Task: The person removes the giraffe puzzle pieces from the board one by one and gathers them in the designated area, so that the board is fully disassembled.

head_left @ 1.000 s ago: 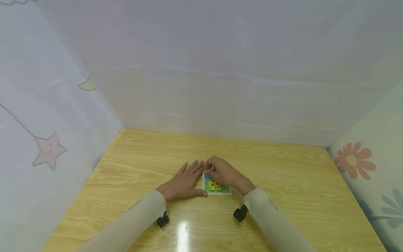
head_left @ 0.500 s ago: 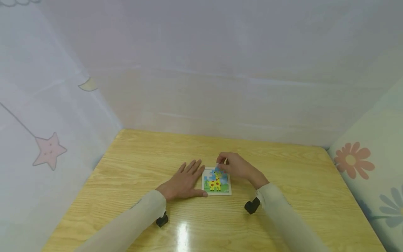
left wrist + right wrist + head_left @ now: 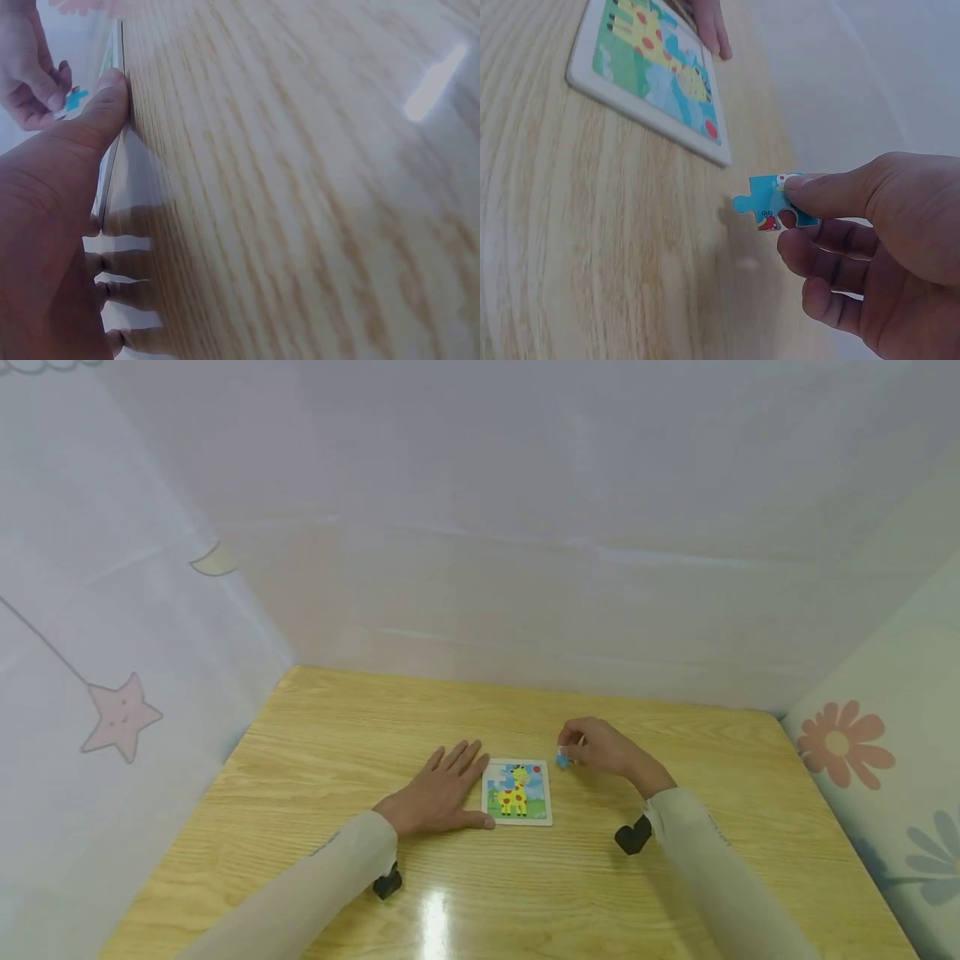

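Observation:
A giraffe jigsaw puzzle [image 3: 517,797] in a white frame lies on the table, with a pale gap at its upper left. My left hand [image 3: 438,793] rests flat along the frame's left side, fingers spread, its thumb touching the lower left corner. Right of the frame, my right hand [image 3: 603,748] pinches a blue puzzle piece [image 3: 763,204] between thumb and fingers. The right wrist view shows a small red bug printed on this piece, which is held just above the table. Part of the piece is hidden under the thumb.
The wooden table [image 3: 360,718] meets a pale cloth backdrop [image 3: 480,593] at its far edge. Printed cloth walls stand on both sides. A black wrist camera [image 3: 633,836] sits under the right sleeve, and another black camera [image 3: 387,881] under the left.
My right hand has lifted a piece from the puzzle's upper left and carried it right, past the frame. The gap there is now uncovered. My left hand has stayed put.

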Demonstrator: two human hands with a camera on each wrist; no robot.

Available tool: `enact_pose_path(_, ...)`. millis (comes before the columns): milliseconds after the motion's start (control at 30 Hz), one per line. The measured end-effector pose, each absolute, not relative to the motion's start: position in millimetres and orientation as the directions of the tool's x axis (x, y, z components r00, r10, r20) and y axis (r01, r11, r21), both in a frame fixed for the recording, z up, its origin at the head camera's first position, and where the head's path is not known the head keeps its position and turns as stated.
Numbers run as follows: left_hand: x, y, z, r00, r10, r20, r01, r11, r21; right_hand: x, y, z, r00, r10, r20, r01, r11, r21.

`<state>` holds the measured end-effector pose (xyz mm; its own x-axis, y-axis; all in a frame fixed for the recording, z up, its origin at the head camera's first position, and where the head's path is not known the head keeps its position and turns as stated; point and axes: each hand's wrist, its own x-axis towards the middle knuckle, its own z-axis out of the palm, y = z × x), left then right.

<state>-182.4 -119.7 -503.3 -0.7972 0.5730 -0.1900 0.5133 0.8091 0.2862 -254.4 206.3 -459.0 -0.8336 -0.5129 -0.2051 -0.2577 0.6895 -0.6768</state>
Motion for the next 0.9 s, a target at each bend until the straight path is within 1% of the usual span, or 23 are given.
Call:
enact_pose_path(167,-182.5,-119.2,-503.4,-0.798,0.570,-0.197,0.511,0.812,0.282,-258.0,212.9,-467.0,-0.840,-0.498,-0.215,-0.262,0.719,-0.644)
enact_pose_path(300,-182.5,-118.4,-503.1,-0.797,0.572,-0.196,0.511,0.810,0.288,-258.7,215.3,-474.4,-0.847,-0.485,-0.218,-0.250,0.725,-0.642)
enact_pose_path(567,-181.8,-117.0,-503.5,-0.799,0.572,-0.187,0.511,0.808,0.293,-257.8,218.1,-480.1,-0.857,-0.486,-0.171,-0.300,0.740,-0.602)
enact_pose_path(733,-182.4,-117.2,-504.0,-0.799,0.571,-0.191,0.510,0.810,0.288,-253.9,212.6,-477.6,-0.864,-0.477,-0.160,-0.293,0.735,-0.612)
enact_pose_path(900,-182.4,-116.9,-502.9,-0.797,0.573,-0.192,0.514,0.810,0.282,-244.9,197.8,-475.6,-0.858,-0.495,-0.137,-0.325,0.730,-0.601)
